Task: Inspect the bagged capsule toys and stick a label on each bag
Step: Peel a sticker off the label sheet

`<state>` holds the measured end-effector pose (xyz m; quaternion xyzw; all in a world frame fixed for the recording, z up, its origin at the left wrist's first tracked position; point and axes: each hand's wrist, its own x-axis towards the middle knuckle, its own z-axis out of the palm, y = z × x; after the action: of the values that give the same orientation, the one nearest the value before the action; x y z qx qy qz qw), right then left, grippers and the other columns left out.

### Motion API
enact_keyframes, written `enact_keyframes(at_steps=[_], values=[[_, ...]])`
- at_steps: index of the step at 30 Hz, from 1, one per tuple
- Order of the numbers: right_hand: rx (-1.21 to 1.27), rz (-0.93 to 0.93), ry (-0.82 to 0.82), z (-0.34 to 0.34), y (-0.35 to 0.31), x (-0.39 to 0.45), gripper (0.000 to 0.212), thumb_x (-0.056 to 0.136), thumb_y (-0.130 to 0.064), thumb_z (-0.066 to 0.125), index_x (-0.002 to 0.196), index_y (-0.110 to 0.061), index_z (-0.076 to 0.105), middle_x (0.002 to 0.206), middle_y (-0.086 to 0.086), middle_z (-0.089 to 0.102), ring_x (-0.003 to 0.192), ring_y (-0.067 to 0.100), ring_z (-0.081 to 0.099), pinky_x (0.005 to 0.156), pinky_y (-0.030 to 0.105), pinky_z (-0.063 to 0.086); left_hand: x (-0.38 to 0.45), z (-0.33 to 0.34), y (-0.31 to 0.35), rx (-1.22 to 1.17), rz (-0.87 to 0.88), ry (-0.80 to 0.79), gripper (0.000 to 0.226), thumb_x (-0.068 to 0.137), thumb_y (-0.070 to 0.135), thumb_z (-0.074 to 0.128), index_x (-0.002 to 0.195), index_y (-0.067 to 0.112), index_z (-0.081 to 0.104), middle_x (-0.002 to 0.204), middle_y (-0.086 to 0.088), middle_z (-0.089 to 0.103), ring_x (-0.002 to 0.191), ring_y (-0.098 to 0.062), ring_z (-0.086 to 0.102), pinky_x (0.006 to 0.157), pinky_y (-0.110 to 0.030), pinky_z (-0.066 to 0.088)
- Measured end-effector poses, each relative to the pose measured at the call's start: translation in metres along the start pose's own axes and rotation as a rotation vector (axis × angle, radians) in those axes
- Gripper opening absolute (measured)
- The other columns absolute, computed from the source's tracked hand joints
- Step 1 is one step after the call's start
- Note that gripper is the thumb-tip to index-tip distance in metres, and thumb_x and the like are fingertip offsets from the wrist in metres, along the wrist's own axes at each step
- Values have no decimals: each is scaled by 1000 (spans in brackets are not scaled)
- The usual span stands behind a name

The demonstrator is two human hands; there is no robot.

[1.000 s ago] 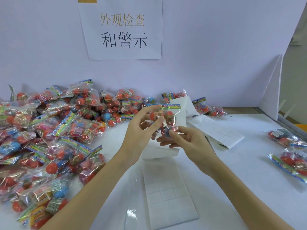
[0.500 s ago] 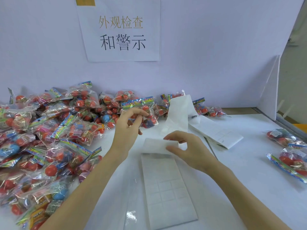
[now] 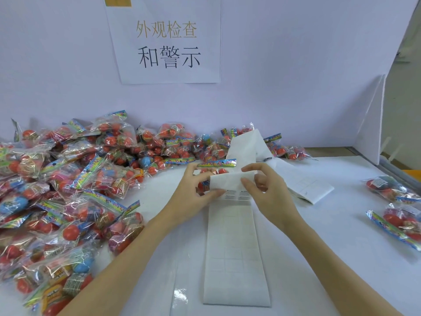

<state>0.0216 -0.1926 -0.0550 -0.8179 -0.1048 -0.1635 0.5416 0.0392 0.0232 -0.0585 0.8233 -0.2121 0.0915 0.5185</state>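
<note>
My left hand (image 3: 191, 195) pinches one bag of capsule toys (image 3: 215, 171) by its side, thumb pressed down on the label strip (image 3: 232, 236) just under the bag, while my right hand (image 3: 271, 195) curls thumb and forefinger round the folded-back flap of that strip, two printed labels (image 3: 237, 194) showing right between my two thumbs. The strip runs from my fingers toward me down the white table (image 3: 330, 236). The unlabelled heap of bags (image 3: 75, 179) lies beyond my left wrist, and a few done bags (image 3: 396, 201) sit well off past my right hand.
</note>
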Motion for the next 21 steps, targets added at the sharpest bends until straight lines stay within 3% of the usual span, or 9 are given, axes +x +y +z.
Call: enact_keyframes(at_steps=[2, 5, 7, 10, 14, 16, 19, 21], values=[[8, -24, -1, 1, -3, -2, 26, 97, -17, 71, 120, -26, 61, 73, -18, 68, 74, 5, 64, 74, 22, 50, 2, 0, -3, 18, 4, 28, 25, 90, 23, 80, 116, 21, 77, 119, 8, 45, 100, 11, 57, 79, -8, 47], [-105, -177, -17, 0, -7, -5, 38, 90, -19, 81, 122, -28, 63, 121, -12, 65, 112, 5, 61, 89, 18, 48, 4, -2, -4, 54, 0, 57, 22, 90, 35, 75, 106, 21, 80, 123, 1, 50, 101, 1, 57, 81, -22, 52], [-220, -257, -56, -1, -6, -6, 34, 87, -19, 84, 116, -28, 68, 133, -11, 56, 125, 3, 52, 98, 17, 43, 3, -2, -2, 38, 3, 55, 24, 89, 42, 69, 108, 31, 79, 125, 2, 51, 98, -2, 58, 82, -27, 54], [-288, -285, -70, 0, -3, -7, 31, 89, -17, 82, 116, -26, 69, 123, -14, 63, 118, 1, 53, 100, 19, 42, 2, -2, -1, 24, 27, 63, 18, 88, 46, 67, 104, 42, 75, 123, 7, 50, 94, -3, 59, 78, -31, 56], [-292, -252, -35, 0, 1, -5, 19, 94, -15, 76, 111, -23, 71, 106, -15, 69, 105, 6, 59, 91, 18, 44, 3, 1, -9, 106, 28, 133, 34, 85, 50, 71, 91, 18, 80, 124, 3, 49, 84, -9, 60, 78, -26, 52], [-294, -232, -63, 1, 5, -4, 15, 95, -14, 75, 106, -23, 72, 99, -15, 71, 97, 6, 62, 86, 16, 45, 2, 0, -10, 108, 12, 146, 33, 80, 52, 75, 95, 24, 77, 130, 2, 44, 89, 1, 59, 81, -18, 52], [-291, -207, -109, 3, 9, -3, 9, 98, -15, 71, 102, -22, 73, 93, -16, 73, 90, 8, 64, 82, 22, 49, 2, -1, -11, 97, 23, 148, 33, 81, 42, 82, 109, 27, 77, 133, 2, 40, 99, 2, 59, 85, -19, 54], [-293, -214, -112, 4, 11, -2, 8, 100, -16, 69, 101, -22, 74, 92, -17, 72, 89, 9, 64, 83, 27, 50, 2, 0, -12, 96, 37, 139, 16, 86, 30, 83, 100, 23, 78, 134, 7, 39, 98, 6, 58, 83, -11, 49]])
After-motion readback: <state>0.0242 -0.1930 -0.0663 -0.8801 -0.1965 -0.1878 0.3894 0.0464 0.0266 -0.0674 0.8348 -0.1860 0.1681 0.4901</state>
